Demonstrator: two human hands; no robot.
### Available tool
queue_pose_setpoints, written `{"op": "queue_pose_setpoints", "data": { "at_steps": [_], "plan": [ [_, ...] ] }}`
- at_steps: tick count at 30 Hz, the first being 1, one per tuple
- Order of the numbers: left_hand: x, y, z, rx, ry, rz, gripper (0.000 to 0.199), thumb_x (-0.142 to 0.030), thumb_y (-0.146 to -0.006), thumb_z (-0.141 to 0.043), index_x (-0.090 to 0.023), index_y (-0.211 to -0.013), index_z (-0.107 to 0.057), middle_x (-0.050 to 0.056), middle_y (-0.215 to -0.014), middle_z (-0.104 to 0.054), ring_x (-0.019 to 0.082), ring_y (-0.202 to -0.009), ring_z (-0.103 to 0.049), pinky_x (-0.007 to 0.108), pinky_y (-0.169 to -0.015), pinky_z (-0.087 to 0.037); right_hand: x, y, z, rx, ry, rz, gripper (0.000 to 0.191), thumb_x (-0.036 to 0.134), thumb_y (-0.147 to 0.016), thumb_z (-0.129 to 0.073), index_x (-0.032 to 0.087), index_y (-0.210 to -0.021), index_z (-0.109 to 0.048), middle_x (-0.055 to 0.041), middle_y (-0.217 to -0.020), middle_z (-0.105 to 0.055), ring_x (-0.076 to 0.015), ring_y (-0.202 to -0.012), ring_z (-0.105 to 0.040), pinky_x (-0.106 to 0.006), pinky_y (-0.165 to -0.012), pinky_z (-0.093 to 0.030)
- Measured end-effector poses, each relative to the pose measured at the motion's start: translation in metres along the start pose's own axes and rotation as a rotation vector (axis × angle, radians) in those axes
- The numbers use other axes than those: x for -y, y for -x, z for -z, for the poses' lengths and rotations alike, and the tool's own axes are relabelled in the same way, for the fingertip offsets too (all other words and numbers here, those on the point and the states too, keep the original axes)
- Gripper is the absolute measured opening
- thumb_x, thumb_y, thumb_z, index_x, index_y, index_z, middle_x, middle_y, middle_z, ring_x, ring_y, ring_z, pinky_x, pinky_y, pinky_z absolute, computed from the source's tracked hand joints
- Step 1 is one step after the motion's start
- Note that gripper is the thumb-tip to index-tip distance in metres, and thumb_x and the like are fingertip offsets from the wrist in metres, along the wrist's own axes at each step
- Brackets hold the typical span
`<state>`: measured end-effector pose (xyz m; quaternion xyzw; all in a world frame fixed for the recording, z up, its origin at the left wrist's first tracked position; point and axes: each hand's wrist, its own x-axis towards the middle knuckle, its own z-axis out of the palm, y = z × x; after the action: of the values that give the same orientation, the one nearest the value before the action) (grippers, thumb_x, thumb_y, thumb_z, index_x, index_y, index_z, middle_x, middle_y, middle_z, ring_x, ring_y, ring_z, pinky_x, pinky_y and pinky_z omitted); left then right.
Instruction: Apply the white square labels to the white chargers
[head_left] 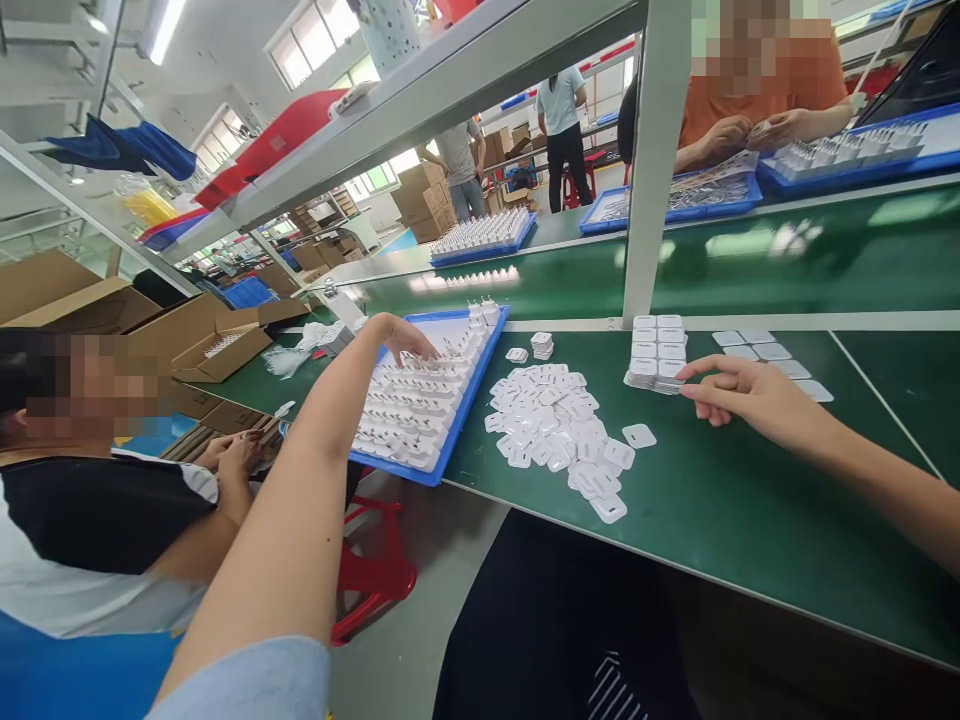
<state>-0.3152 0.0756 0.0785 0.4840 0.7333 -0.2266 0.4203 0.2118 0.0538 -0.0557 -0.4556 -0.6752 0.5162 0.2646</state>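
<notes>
My left arm stretches out over a blue-rimmed tray [474,390] of white plug adapters [409,420], standing in rows with their metal pins up. My left hand [409,341] is among the far rows, fingers apart and pointing down; no adapter is seen lifted in it. On the green bench, my right hand [731,390] has its index finger stretched out at the edge of neat stacks of white rounded-square plates [657,350]. Its other fingers curl loosely, with nothing visible in them. Between the hands lies a loose heap of similar white plates [551,420].
Two small stacks of plates [541,346] stand behind the heap. More flat plates [772,352] lie beyond my right hand. A shelf post [649,170] rises at the bench's back edge. A co-worker [97,480] sits at the left; another person [757,90] works across the bench.
</notes>
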Motion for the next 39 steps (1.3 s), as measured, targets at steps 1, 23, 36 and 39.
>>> {"op": "queue_pose_setpoints", "data": {
  "at_steps": [1, 23, 36, 39],
  "plan": [
    [0.002, 0.001, -0.001, 0.002, 0.010, -0.014, 0.082, -0.049, -0.063, -0.071, -0.029, -0.141, -0.056, 0.010, -0.158, -0.041, 0.039, -0.147, -0.034, 0.046, -0.102, -0.051, -0.001, -0.001, 0.000, -0.002, 0.002, -0.006, 0.058, 0.065, -0.073, -0.070, 0.019, -0.107, -0.062, -0.0007, -0.063, -0.063, -0.0156, -0.059, -0.054, -0.032, -0.061, -0.044],
    [0.008, -0.021, -0.020, -0.349, 0.219, -0.068, 0.042, -0.049, -0.097, -0.054, -0.016, -0.120, -0.063, 0.012, -0.129, -0.062, 0.023, -0.116, -0.062, 0.046, -0.100, -0.051, -0.010, -0.007, -0.004, -0.001, 0.040, -0.031, 0.044, 0.056, -0.075, -0.070, 0.018, -0.096, -0.064, -0.0048, -0.066, -0.065, -0.0169, -0.059, -0.056, -0.033, -0.059, -0.046],
    [0.009, -0.011, -0.020, -0.396, 0.214, -0.066, 0.058, -0.059, -0.093, -0.043, -0.021, -0.134, -0.059, 0.013, -0.143, -0.058, 0.028, -0.130, -0.055, 0.037, -0.101, -0.048, -0.014, -0.009, -0.005, 0.010, 0.070, -0.042, 0.035, 0.050, -0.078, -0.066, 0.020, -0.096, -0.065, -0.0047, -0.067, -0.066, -0.0173, -0.060, -0.056, -0.034, -0.062, -0.046],
    [-0.002, -0.017, -0.021, -0.434, 0.244, -0.179, 0.057, -0.054, -0.095, -0.037, -0.027, -0.141, -0.054, 0.007, -0.147, -0.056, 0.023, -0.132, -0.054, 0.029, -0.102, -0.047, -0.013, -0.009, -0.004, 0.004, 0.071, -0.038, 0.034, 0.049, -0.078, -0.066, 0.019, -0.095, -0.064, -0.0051, -0.067, -0.066, -0.0173, -0.060, -0.057, -0.034, -0.061, -0.047]
  ]
}}
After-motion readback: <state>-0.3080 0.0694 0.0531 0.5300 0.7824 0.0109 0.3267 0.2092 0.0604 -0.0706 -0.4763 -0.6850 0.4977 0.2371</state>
